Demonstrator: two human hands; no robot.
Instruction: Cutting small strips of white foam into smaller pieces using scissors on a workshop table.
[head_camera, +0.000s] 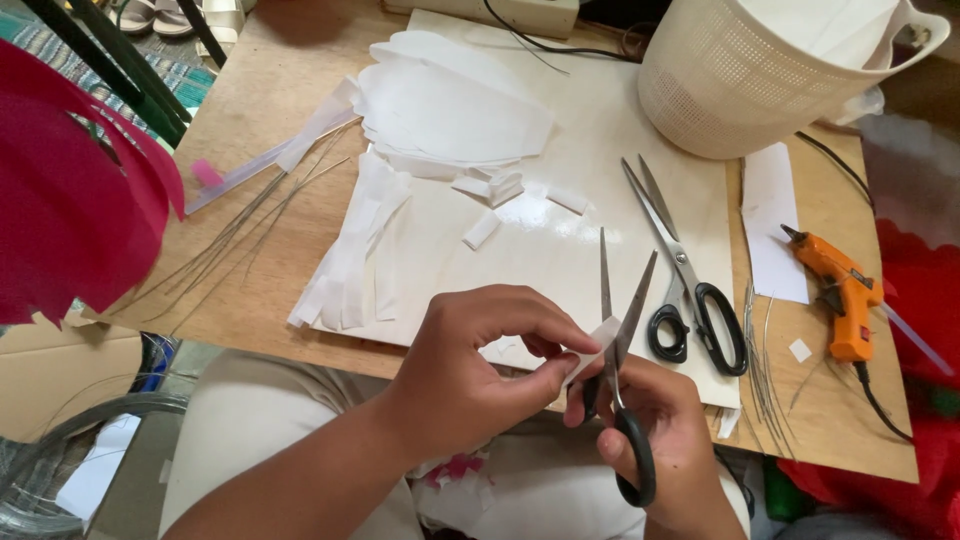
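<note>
Paper strip mid-snip, several cut pieces already on the counter.

We held a small white paper strip (598, 340) pinched in our left hand (480, 370), at 6 o'clock; our right hand (655, 430) gripped open scissors (618, 330), blades pointing to 12, strip's long axis running toward 2. We judged cutting partly done: cut strips (350, 260) and scraps (490, 190) lay on the counter (270, 90); this strip was uncut.

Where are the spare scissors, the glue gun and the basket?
spare scissors (690, 290): head view, on the pivot and upper handles.
glue gun (840, 285): head view, on the orange body.
basket (720, 80): head view, on the perforated wall.
</note>
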